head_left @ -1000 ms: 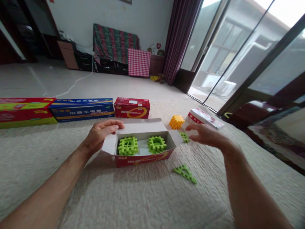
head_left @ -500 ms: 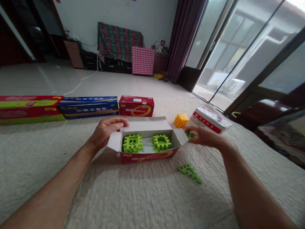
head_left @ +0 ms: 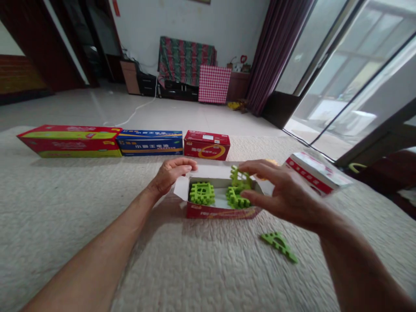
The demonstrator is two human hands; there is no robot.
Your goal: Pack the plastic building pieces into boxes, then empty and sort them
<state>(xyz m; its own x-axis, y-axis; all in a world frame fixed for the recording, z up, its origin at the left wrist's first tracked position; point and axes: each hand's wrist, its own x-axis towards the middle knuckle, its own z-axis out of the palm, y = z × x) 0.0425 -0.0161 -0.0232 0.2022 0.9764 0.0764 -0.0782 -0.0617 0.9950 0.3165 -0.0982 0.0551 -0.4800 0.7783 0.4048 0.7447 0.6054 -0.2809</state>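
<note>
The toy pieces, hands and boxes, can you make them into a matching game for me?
1. Left hand
2. Right hand
3. Green triangle
4. Blue box

A. Between the closed red box and the red-and-green box
B. Holding a green piece
C. At the raised lid of the open box
D. Flat on the quilted cover

Pairs: 1-C, 2-B, 3-D, 4-A
</note>
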